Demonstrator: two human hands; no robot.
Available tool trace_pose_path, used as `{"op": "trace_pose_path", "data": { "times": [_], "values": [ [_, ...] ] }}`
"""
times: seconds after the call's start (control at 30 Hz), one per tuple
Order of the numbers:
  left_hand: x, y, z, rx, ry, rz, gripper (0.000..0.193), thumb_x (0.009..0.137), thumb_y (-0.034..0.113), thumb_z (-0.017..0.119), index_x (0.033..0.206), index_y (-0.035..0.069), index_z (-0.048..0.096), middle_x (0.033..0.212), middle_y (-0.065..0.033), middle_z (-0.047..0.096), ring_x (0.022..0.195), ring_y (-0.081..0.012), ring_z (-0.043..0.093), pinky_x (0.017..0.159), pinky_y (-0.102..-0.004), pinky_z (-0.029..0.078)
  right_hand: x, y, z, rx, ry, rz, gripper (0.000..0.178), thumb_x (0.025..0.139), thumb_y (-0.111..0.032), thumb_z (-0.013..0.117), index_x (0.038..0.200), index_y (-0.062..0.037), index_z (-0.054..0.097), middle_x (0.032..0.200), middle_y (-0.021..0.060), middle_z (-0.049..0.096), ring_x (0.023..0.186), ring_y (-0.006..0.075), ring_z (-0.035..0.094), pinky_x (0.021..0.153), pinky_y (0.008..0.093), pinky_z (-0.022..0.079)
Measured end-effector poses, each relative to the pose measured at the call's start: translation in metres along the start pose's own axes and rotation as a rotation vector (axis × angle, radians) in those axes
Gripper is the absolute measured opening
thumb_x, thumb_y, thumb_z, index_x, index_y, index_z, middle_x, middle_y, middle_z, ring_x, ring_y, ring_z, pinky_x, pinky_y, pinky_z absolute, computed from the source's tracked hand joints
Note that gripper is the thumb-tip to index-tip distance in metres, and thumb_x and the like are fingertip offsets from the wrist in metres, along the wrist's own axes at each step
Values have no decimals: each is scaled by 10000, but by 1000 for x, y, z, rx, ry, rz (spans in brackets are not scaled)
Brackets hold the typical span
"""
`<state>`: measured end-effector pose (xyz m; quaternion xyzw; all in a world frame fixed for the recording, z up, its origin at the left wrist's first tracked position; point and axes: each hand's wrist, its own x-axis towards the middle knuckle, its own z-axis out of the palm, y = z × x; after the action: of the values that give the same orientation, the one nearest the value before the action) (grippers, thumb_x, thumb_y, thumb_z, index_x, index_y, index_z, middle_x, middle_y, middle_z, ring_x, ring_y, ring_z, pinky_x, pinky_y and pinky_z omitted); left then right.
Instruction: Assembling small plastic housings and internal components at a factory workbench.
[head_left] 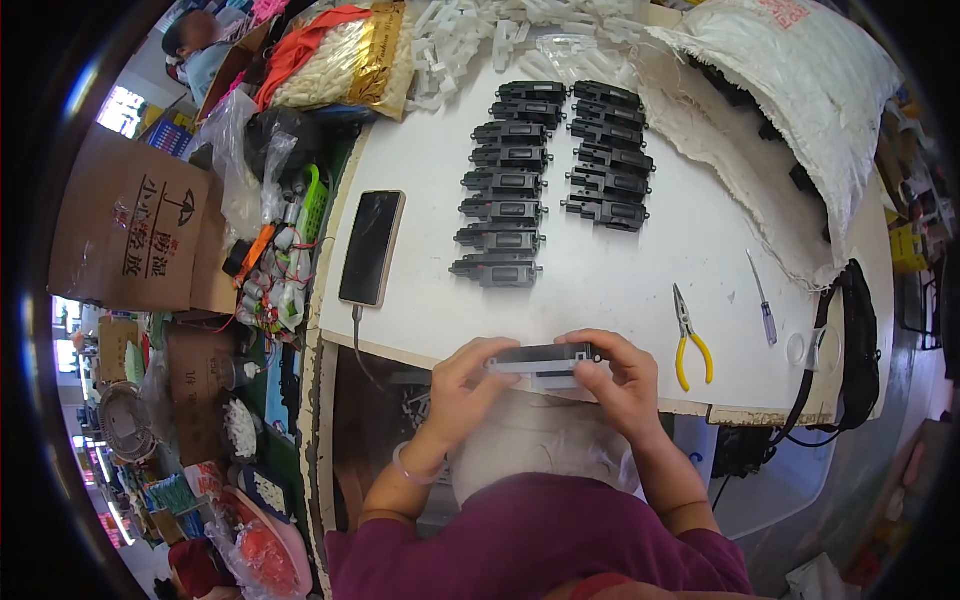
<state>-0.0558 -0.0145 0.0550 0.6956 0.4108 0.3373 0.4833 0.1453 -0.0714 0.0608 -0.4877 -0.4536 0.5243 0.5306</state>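
Observation:
Between both hands, just over the table's near edge, is a long black plastic housing (545, 354) with a pale translucent strip along its near side. My left hand (468, 385) grips its left end, fingers on top and thumb beneath. At the right end, my right hand (622, 380) is closed on it with the thumb pressed to the near side. Farther up the white table (400, 335), several similar black housings (503, 211) lie stacked in a left column. A shorter column of black housings (608, 180) sits beside it.
Yellow-handled pliers (692, 342) and a screwdriver (765, 305) lie on the right. A phone (372, 248) with a cable rests at the left. Translucent plastic pieces (455, 50) are heaped at the back. A large white woven sack (800, 90) stands open at the far right.

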Motion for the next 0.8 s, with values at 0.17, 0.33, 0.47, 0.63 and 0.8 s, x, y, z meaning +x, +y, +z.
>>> {"op": "trace_pose_path", "data": {
  "times": [0.17,0.33,0.47,0.63,0.8],
  "values": [
    [-2,-3,1,-772,-78,-497,309,821,79,577,1100,-52,568,958,-81,629,881,-167,594,814,-272,447,-2,0,9,179,77,-88,459,919,-298,514,1208,56,476,1084,147,605,1030,205,563,917,324,410],
    [-6,-33,-3,-1232,-290,-411,408,816,108,592,1195,18,470,1036,-130,565,849,-282,577,736,-429,480,-6,6,0,166,77,-95,368,908,-156,486,1226,30,484,1105,122,603,1036,174,551,905,299,408],
    [-2,-38,-7,-1384,-306,-404,418,812,128,596,1203,51,468,1065,-116,556,861,-261,563,719,-408,470,-3,2,1,120,137,-96,291,923,-154,472,1129,38,546,1017,119,632,978,173,573,893,292,415],
    [-14,-27,-22,-1247,-254,-396,358,837,233,588,1091,-11,523,856,-131,584,782,-243,564,735,-360,446,-6,4,9,66,149,-67,237,923,-146,475,1032,28,593,912,93,644,892,149,583,830,269,427],
    [-58,-66,-65,-1043,-431,-459,427,826,354,618,1020,-20,553,739,-90,528,620,-188,486,581,-282,391,-10,15,7,84,188,-15,209,921,-144,485,962,19,609,817,83,643,805,137,579,777,258,429]
  ]
}}
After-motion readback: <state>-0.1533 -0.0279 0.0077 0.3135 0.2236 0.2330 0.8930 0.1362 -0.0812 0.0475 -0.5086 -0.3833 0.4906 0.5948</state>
